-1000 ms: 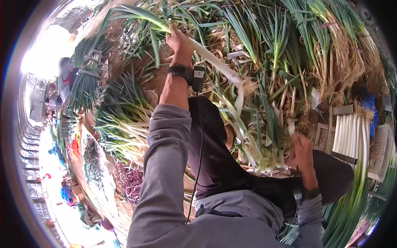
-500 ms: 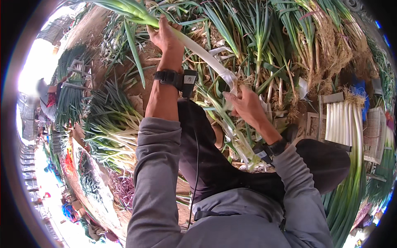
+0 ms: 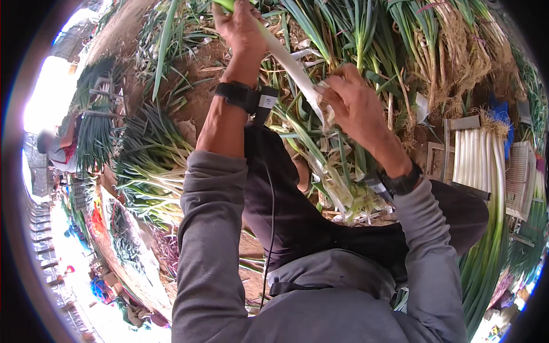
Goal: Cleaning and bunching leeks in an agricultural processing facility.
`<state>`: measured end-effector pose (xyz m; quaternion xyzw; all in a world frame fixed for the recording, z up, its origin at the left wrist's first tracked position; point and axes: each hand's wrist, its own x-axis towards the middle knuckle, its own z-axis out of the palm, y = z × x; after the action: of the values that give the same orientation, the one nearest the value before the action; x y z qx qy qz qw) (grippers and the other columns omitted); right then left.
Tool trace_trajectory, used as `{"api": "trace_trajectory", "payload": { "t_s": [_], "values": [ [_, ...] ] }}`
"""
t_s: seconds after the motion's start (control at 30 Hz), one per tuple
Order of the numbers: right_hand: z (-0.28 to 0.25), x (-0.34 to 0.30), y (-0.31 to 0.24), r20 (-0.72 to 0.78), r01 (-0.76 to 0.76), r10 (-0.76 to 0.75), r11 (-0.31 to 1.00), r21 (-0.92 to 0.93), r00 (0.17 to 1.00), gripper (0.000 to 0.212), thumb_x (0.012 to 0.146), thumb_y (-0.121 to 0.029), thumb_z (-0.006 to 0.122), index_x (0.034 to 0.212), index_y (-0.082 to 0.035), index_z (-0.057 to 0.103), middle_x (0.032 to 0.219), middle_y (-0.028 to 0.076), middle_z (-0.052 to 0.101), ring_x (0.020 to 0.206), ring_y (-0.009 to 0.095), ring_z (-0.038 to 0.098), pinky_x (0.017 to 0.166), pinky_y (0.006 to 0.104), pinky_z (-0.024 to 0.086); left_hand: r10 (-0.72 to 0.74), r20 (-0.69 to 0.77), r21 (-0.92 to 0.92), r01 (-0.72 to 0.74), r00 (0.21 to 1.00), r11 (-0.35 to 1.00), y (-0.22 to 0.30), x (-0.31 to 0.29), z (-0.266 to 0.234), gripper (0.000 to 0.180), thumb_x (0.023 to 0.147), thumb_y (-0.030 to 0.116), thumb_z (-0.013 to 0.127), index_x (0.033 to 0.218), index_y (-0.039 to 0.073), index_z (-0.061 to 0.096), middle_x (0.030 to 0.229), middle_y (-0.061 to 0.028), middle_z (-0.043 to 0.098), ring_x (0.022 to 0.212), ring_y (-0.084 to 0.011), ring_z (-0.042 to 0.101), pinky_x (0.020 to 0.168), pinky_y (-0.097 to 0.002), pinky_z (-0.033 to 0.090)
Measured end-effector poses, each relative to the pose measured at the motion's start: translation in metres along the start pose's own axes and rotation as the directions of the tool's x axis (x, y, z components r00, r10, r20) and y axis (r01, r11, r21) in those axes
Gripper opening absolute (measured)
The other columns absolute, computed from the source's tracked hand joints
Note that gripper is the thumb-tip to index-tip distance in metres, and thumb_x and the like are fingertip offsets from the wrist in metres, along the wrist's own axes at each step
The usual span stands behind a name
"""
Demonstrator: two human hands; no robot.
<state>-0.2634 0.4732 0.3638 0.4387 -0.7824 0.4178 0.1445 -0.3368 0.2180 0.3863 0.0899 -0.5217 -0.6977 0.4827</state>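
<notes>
A long green onion (image 3: 290,67) with a thick white stalk slants from the top of the view down to its root end near the middle. My left hand (image 3: 243,35) is closed around it where white turns to green. The leaf end runs past the upper edge. Beside the lower stalk, my right hand (image 3: 355,106) is closed, thumb and fingers pinching a pale bit of outer skin at the stalk's side. Beneath lie peeled leaves and pale trimmings (image 3: 334,186), between my legs.
Untrimmed green onions with roots (image 3: 452,63) lie across the far right. At right, a metal rack (image 3: 464,123) holds cleaned white stalks (image 3: 480,157); a white plastic crate (image 3: 520,180) stands beyond. More onions (image 3: 151,166) lie at left. Another person (image 3: 60,148) is at far left.
Both hands have moved farther away, carrying the green onion up and slightly right. My right hand has shifted from the root end up along the stalk's side.
</notes>
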Motion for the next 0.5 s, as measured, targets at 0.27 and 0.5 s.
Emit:
{"api": "trace_trajectory", "payload": {
  "t_s": [0.27,0.5],
  "values": [
    [-0.004,-0.012,0.005,0.277,-0.425,0.498,0.212,0.880,0.822,0.031,0.107,-0.031,0.048,0.097,-0.004,0.062,0.081,0.006,0.066,0.051,0.010,0.061,0.043,0.0224,0.050,-0.238,0.071,-0.339,0.248,0.969,0.908,-0.013,0.015,-0.004,0.027,0.092,0.011,0.070,0.109,0.011,0.050,0.076,-0.0047,0.054,0.056,-0.0153,0.052,0.049,-0.0322,0.046],
    [-0.044,-0.054,-0.009,0.304,-0.366,0.557,-0.001,0.931,0.773,0.026,0.108,-0.025,0.044,0.096,-0.006,0.057,0.078,0.008,0.064,0.044,0.009,0.054,0.038,0.0225,0.044,-0.457,0.104,-0.492,0.445,0.883,0.748,-0.023,0.036,-0.050,0.022,0.098,0.019,0.064,0.101,0.009,0.044,0.072,-0.0047,0.045,0.062,-0.0151,0.048,0.054,-0.0311,0.045]
  ]
}}
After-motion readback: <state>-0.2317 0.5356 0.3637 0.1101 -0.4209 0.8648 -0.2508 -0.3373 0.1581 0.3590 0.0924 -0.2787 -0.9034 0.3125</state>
